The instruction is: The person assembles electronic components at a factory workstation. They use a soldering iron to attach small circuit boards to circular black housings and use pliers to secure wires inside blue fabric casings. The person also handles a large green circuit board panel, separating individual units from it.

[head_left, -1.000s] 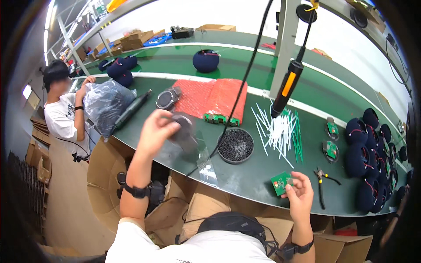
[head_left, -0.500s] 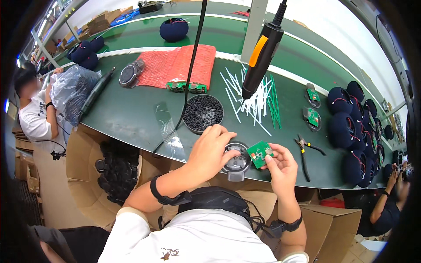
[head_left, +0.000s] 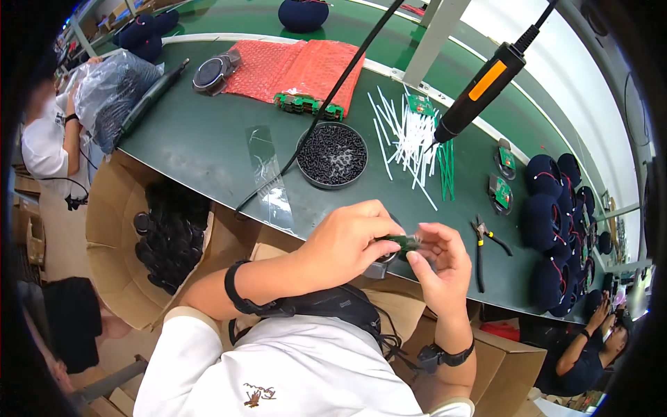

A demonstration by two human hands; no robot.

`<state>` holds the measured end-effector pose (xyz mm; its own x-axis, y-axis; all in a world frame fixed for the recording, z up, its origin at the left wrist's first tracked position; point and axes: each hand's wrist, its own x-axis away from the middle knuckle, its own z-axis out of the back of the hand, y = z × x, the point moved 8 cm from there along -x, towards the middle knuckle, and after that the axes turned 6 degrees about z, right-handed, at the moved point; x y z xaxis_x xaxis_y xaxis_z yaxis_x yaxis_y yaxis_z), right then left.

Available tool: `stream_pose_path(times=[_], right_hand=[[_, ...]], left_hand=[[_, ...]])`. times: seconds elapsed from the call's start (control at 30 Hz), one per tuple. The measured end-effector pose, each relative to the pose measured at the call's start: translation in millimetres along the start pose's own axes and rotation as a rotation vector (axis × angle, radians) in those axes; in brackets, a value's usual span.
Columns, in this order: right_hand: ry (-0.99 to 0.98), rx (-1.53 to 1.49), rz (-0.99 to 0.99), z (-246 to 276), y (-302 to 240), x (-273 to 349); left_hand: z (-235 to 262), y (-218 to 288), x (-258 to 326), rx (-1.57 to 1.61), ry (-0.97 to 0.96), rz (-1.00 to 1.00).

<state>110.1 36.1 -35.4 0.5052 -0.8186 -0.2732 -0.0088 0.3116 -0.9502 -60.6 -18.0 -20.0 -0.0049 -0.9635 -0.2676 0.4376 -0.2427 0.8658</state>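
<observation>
A green circuit board (head_left: 404,242) is held tilted, nearly edge-on, between my two hands. My left hand (head_left: 358,240) pinches its left side with thumb and fingers. My right hand (head_left: 443,263) has its thumb and curled fingers at the board's right edge, somewhat blurred. Just below them, at the table's front edge, lies a round dark plastic housing (head_left: 377,270), mostly covered by my left hand. A round dish of small black screws (head_left: 332,154) stands beyond my left hand. An electric screwdriver (head_left: 481,92) with an orange strip hangs over white and green strips (head_left: 417,139).
Pliers (head_left: 484,251) lie to the right, near two housings with boards (head_left: 500,193) and several dark blue round covers (head_left: 545,221). Red bubble wrap (head_left: 306,69) holds more boards. A carton of black parts (head_left: 114,243) stands at the left. Two people work at either side.
My left hand has moved off the housing and taken hold of the circuit board. The board has turned from face-up to nearly edge-on. The whole view has shifted and tilted.
</observation>
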Motion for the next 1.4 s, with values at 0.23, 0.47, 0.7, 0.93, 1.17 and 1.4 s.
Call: stream_pose_path(times=[0.23,0.47,0.7,0.93,1.17,1.4], right_hand=[[0.019,-0.053,-0.11,-3.8,-10.1,-20.8],[-0.095,0.029,-0.111,-12.4,-5.6,-16.2],[0.009,-0.031,-0.253,-5.5,26.8,-8.1],[-0.053,0.242,-0.104,-14.3,25.6,-7.8],[-0.107,0.58,0.118,-24.4,-0.7,-12.2],[-0.127,0.649,0.329,-28.4,-19.5,-10.3]], left_hand=[[10.0,-9.9,-6.9,0.333,0.042,0.209],[6.8,-15.1,-2.6,0.052,-0.103,0.083],[17.1,1.3,26.6,-0.202,-0.038,-0.014],[1.5,-13.8,41.7,-0.28,0.047,-0.062],[2.0,-17.2,39.4,-0.283,0.139,-0.064],[2.8,-13.7,41.4,-0.308,0.157,-0.176]])
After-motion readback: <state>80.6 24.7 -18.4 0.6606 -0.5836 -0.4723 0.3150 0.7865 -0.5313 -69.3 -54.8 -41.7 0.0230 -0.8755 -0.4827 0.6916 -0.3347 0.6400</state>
